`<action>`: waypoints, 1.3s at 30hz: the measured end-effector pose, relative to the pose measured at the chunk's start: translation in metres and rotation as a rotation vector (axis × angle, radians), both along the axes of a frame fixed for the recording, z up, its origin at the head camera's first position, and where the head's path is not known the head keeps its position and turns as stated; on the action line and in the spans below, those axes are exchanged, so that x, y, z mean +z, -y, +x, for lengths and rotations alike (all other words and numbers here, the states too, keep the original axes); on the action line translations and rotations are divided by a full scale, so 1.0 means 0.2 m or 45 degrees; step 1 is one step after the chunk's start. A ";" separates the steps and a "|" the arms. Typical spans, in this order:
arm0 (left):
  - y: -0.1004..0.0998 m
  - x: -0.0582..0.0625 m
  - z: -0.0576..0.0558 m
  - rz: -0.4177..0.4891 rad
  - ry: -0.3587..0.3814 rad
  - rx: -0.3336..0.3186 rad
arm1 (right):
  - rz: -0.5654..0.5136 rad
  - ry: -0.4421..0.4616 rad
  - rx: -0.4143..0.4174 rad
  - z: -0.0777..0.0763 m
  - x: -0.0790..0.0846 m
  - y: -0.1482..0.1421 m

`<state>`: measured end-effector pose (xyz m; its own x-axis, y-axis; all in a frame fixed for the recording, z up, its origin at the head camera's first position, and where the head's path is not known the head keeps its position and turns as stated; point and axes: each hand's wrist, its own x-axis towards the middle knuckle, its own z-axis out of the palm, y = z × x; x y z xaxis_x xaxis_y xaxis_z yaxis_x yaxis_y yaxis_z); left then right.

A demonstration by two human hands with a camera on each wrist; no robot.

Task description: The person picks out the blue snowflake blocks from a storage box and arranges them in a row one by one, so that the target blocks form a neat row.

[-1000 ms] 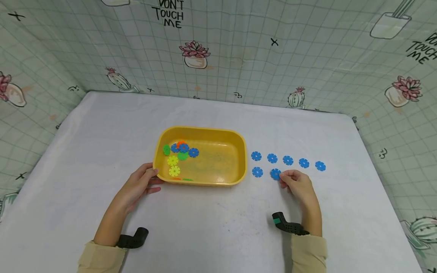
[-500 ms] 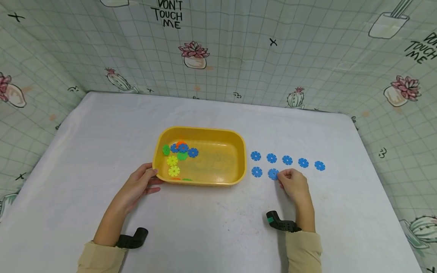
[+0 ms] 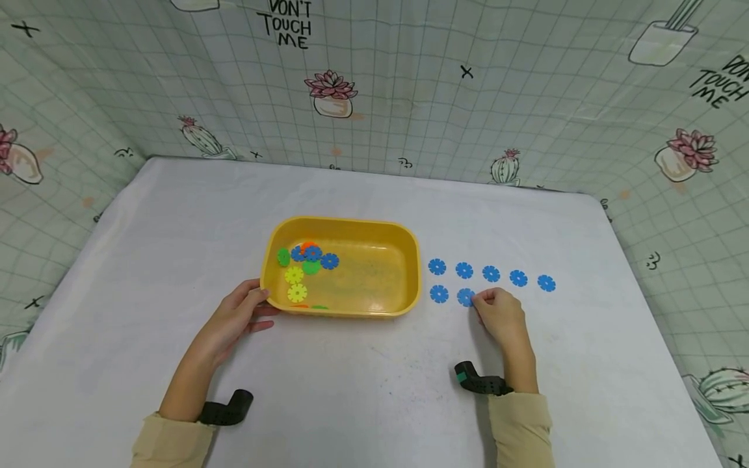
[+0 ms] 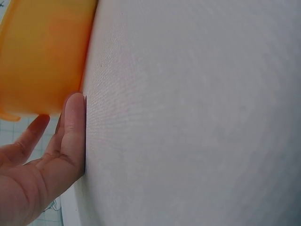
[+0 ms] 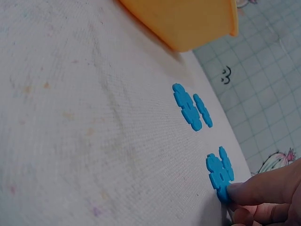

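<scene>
The left hand (image 3: 236, 318) rests at the near left corner of a yellow plastic tray (image 3: 374, 312), its fingers loosely extended against the outer wall. In the left wrist view, fingertips (image 4: 74, 106) touch the base of the tray (image 4: 47, 61), low on the white cloth. With thumb and fingertips, the right hand (image 3: 503, 315) pinches the edge of a blue interlocking disc (image 3: 465, 297), flat on the cloth. This disc (image 5: 218, 176) shows its notched rim beside the thumb in the right wrist view. Left of it lies another blue disc (image 3: 439, 294); several more form a row behind.
Inside the tray, toward its left end, are blue, green, yellow and orange discs, including a yellow disc (image 3: 297, 292) and a green disc (image 3: 283, 257). White cloth (image 3: 374, 390) covers the table. A patterned curtain (image 3: 398, 97) hangs behind and at both sides.
The right hand has slid left with the blue disc, bringing it nearer its neighbour in the front row. The left hand and the tray have stayed in place.
</scene>
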<state>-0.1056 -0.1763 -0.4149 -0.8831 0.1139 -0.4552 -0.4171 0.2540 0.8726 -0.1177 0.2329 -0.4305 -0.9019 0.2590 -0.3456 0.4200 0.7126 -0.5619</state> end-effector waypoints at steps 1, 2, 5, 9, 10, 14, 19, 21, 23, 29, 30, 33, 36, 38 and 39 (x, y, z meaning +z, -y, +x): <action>0.00 0.00 0.00 -0.002 0.000 0.000 | 0.004 0.002 0.002 0.00 0.00 0.00; 0.00 0.00 0.00 -0.003 0.002 0.001 | 0.011 0.002 0.005 0.00 0.00 0.00; 0.00 0.00 0.00 -0.006 0.005 0.003 | 0.029 0.004 0.015 0.00 0.01 0.00; 0.00 0.00 0.00 -0.005 0.005 0.005 | 0.043 -0.001 0.026 0.00 0.00 0.00; 0.00 0.00 0.00 -0.005 0.004 0.006 | 0.046 -0.004 0.028 0.00 0.00 0.00; 0.00 0.01 0.00 0.001 0.005 0.005 | 0.053 -0.005 0.028 0.00 0.00 0.00; 0.00 0.01 0.00 0.005 0.002 0.001 | 0.052 -0.008 0.019 -0.01 0.00 0.00; 0.00 0.01 0.00 0.005 0.001 -0.001 | 0.054 -0.007 0.016 -0.01 0.00 0.01; 0.00 0.01 0.00 0.003 0.001 -0.001 | 0.059 -0.004 0.010 -0.01 0.00 0.01; 0.00 0.00 0.00 -0.002 -0.007 0.001 | 0.080 0.009 -0.013 -0.01 0.01 0.02; 0.00 0.00 0.00 -0.001 -0.008 0.001 | 0.082 0.011 -0.015 -0.01 0.01 0.02; 0.00 0.00 0.00 -0.002 -0.010 0.002 | 0.087 0.009 -0.016 -0.01 0.01 0.02; 0.00 0.00 0.00 -0.005 -0.011 0.005 | 0.092 0.002 -0.012 -0.01 0.01 0.02; 0.00 0.00 0.00 -0.008 -0.012 0.006 | 0.086 0.006 -0.010 -0.01 0.01 0.02; 0.00 0.00 0.00 -0.008 -0.012 0.007 | 0.080 0.012 -0.010 -0.01 0.01 0.02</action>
<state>-0.1055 -0.1759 -0.4150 -0.8879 0.1064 -0.4476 -0.4102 0.2575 0.8749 -0.1190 0.2291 -0.4283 -0.8966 0.2877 -0.3366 0.4307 0.7430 -0.5123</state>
